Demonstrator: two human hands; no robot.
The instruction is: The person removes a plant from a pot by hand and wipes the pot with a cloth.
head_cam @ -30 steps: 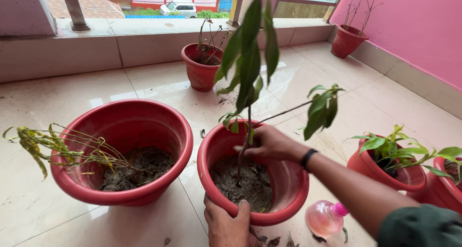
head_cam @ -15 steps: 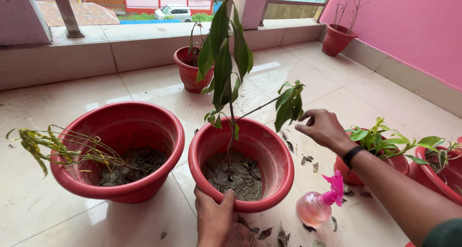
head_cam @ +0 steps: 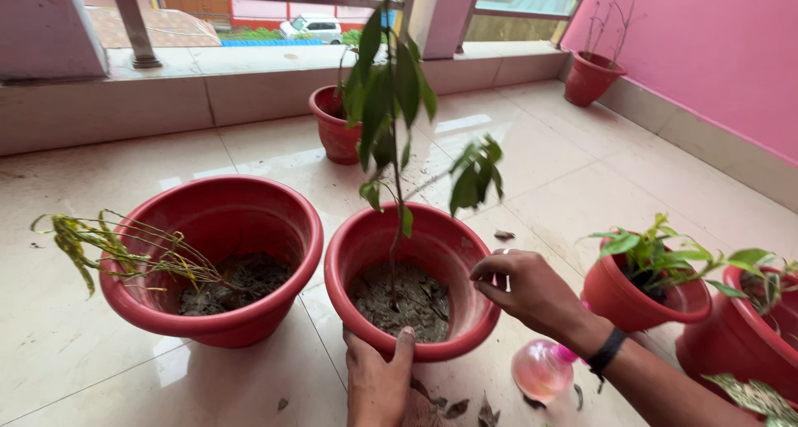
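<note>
The tiled floor [head_cam: 573, 177] carries red pots [head_cam: 218, 261], a pink spray bottle [head_cam: 542, 370], dry leaves [head_cam: 455, 408] and scattered soil

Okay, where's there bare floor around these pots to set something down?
The open tiles beyond the middle pot, toward the pink wall, are widest. Another bare patch lies left of the big pot, toward the ledge. It's crowded at right: the right hand, spray bottle and small pots sit close together.

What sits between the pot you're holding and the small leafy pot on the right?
In the head view, the right hand and a pink spray bottle lie between the held pot and the leafy pot.
</note>
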